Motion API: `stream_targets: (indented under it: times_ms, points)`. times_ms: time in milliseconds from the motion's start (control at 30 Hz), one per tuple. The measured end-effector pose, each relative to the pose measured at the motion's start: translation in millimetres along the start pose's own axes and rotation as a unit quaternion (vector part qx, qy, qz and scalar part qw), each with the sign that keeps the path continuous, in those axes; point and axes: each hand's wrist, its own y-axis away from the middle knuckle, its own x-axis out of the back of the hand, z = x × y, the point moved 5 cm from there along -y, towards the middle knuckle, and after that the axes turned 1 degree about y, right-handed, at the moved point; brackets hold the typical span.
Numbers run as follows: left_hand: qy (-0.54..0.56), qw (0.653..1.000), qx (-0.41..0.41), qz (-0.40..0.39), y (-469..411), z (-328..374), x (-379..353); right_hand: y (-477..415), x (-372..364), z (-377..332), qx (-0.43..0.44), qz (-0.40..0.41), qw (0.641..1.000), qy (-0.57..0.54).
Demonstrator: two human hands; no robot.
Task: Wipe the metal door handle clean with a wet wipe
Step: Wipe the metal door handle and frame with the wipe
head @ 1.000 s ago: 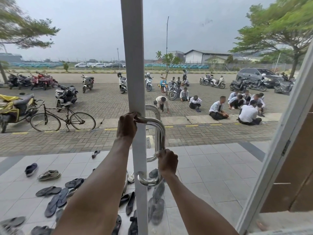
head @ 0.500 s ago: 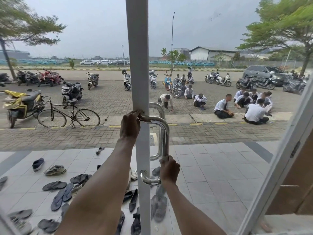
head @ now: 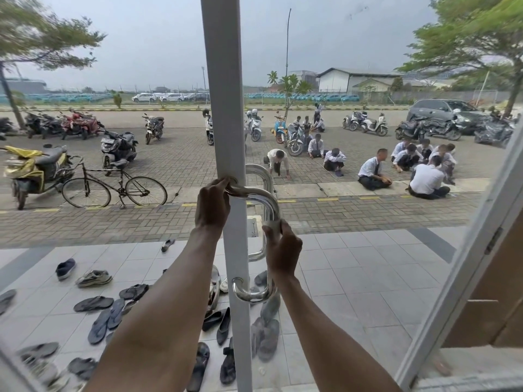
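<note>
A shiny metal door handle (head: 269, 203) is fixed to the white upright of a glass door (head: 225, 103). It curves out at the top, runs down as a bar and hooks back at its lower end (head: 249, 295). My left hand (head: 212, 206) pinches the handle's top end, right where it meets the upright. My right hand (head: 283, 250) is wrapped around the vertical bar just below the top bend. No wet wipe shows; my fingers hide whatever lies against the metal. A second handle (head: 261, 176) sits behind the glass.
A second white door frame (head: 464, 267) slants up at the right. Beyond the glass, several sandals and shoes (head: 113, 312) lie on a tiled porch. Farther out are a bicycle (head: 113, 188), parked scooters and several people sitting on the paving (head: 373, 171).
My right hand has slid up the vertical bar from its lower part to just under the top bend. My left hand stays at the handle's top end.
</note>
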Motion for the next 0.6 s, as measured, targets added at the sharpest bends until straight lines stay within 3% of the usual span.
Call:
stream_targets:
  times_ms: [200,300,400,533,600]
  points:
    - [0.001,1.000,0.005,-0.006,-0.9,-0.6,1.9,65.5,-25.1,78.5,-0.170,-0.158,0.970,0.070]
    - [-0.005,1.000,-0.001,-0.013,-1.9,-0.5,1.3,61.8,-23.1,83.0,-0.170,-0.197,0.962,0.081]
    - [-0.006,1.000,0.006,-0.010,-2.0,-1.4,-0.5,36.2,-13.5,56.3,-0.111,-0.150,0.981,0.051]
    - [-0.001,1.000,0.013,0.006,1.5,-0.6,-3.2,8.1,1.1,13.7,-0.018,-0.026,0.999,-0.006]
    - [0.002,1.000,0.019,0.010,3.7,-0.6,-4.2,9.1,2.9,11.7,0.003,-0.012,1.000,-0.002]
